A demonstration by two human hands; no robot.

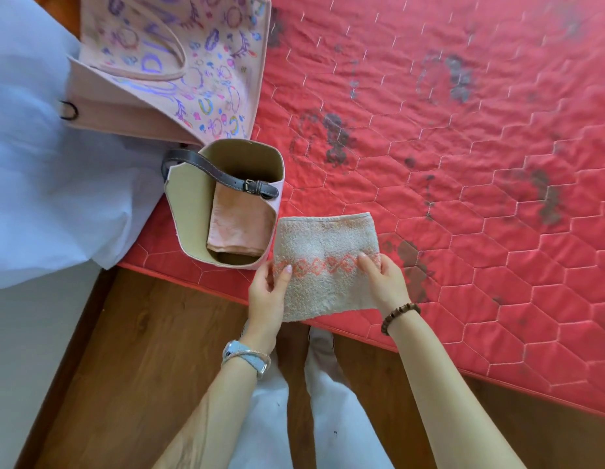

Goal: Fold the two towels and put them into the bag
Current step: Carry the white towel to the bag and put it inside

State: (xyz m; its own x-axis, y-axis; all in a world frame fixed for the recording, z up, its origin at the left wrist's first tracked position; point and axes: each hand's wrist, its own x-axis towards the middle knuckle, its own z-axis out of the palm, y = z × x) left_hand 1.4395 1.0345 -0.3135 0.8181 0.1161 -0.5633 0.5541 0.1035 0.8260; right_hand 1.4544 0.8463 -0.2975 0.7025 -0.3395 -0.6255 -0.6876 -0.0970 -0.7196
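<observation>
**Second towel at the bag, seen from above.** A beige terry towel with a coral diamond band (324, 245) is held by both side edges. It is pinched at the left edge by the left hand (269, 292), whose fingers (287, 270) are curled onto the coral band. It is gripped at the right edge by the right hand (384, 282) in the same manner. The towel is folded to a small rectangle. Its far part is laid on the red quilted bed (463, 164), and its near edge is carried out past the bed's rim.

A small pink bucket bag (179, 204) stands just left of the left-hand fingers and slightly beyond them, with its mouth open. Inside it, a folded salmon-pink towel (237, 221) is lodged against the wall nearest the fingers. A dark buckled leather strap (223, 177) is laid across the far half of the opening.

One towel is judged stowed, and folding of the second is judged complete or nearly so. The next move calls for the towel to be lifted and carried leftward. It must then be turned on edge and lowered into the free space beside the pink towel, clear of the strap.
</observation>
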